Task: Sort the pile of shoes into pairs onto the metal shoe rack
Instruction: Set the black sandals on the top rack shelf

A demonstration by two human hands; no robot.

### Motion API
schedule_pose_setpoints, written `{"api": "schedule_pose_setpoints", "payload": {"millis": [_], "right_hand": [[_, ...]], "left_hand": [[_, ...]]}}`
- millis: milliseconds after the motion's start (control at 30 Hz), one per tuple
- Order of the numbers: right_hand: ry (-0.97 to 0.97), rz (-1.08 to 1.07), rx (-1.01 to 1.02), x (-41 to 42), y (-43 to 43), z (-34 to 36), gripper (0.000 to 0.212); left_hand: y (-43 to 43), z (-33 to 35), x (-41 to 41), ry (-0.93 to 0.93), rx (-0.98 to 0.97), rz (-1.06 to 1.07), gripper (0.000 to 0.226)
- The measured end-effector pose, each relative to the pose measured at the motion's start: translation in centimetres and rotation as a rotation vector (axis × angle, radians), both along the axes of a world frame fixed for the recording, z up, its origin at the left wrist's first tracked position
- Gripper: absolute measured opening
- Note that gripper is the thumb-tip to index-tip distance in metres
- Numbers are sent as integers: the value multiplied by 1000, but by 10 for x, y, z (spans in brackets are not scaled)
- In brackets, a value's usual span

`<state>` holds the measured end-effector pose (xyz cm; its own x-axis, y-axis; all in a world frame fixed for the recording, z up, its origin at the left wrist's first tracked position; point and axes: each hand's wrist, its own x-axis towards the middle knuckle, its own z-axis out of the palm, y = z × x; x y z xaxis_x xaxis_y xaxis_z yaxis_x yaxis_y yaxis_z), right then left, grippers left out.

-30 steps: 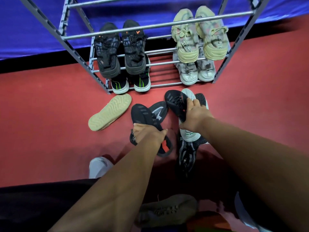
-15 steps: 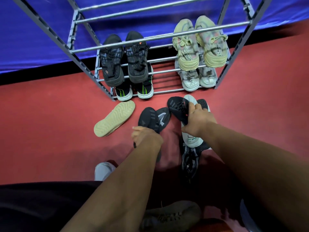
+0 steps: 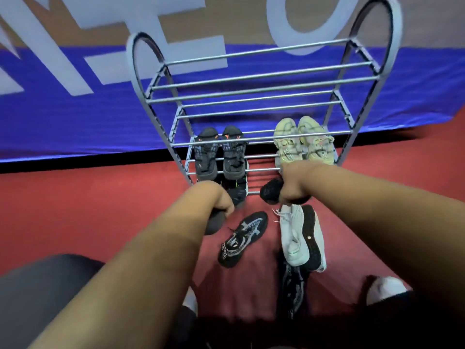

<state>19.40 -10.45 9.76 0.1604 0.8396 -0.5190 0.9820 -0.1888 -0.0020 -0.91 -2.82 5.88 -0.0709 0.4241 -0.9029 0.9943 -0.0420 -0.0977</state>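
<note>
Before the metal shoe rack (image 3: 261, 96), in the single head view, we see both arms reaching forward over the red floor (image 3: 75, 210). Our left hand (image 3: 219, 200) has its grip closed on a dark shoe (image 3: 214, 222), which shows below the fingers, pointing down and toward us. Our right hand (image 3: 294, 185) has its grip closed on another black shoe (image 3: 271, 193); its rounded end sticks out to the left of the fist, just in front of the rack's lowest bars.

On the rack, a pair of black sneakers with orange marks (image 3: 220, 154) sits on the left of a lower shelf, and a pair of pale yellow-green sneakers (image 3: 304, 142) sits on the right, just above our right hand. Beneath the black pair, part of a dark shoe with a green stripe (image 3: 237, 187) shows. The upper shelves hold nothing.

On the floor between our arms lies a black-and-white knit sneaker (image 3: 242, 238), apart from both hands. Right of it, below our right hand, a white sneaker (image 3: 293, 238) lies against a shoe turned sole-up (image 3: 313, 243). Another black-and-white sneaker (image 3: 293, 285) lies partly under them. A blue banner (image 3: 75, 109) hangs behind the rack.
</note>
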Motion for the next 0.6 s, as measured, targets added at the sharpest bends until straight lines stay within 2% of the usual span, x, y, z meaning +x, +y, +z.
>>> {"api": "schedule_pose_setpoints", "payload": {"millis": [133,233,300,433,533,600], "right_hand": [[59,37,94,-9,9,65,61],[131,-17,216,-9,9,93,76],[214,-65,296,-6,6,100,73],[378,-187,414,-10,5,98,54],[413,-196,497,-23,20,87,54],[450,-242,555,-33,34,77,49]], "left_hand": [[14,90,-25,-10,34,8,29],[16,145,-43,-107,214,12,26],[18,167,-53,-179,345,39,23],[29,159,-76,-344,594,128,30],[36,141,-82,-499,598,323,47],[47,134,-82,-543,602,395,48]]}}
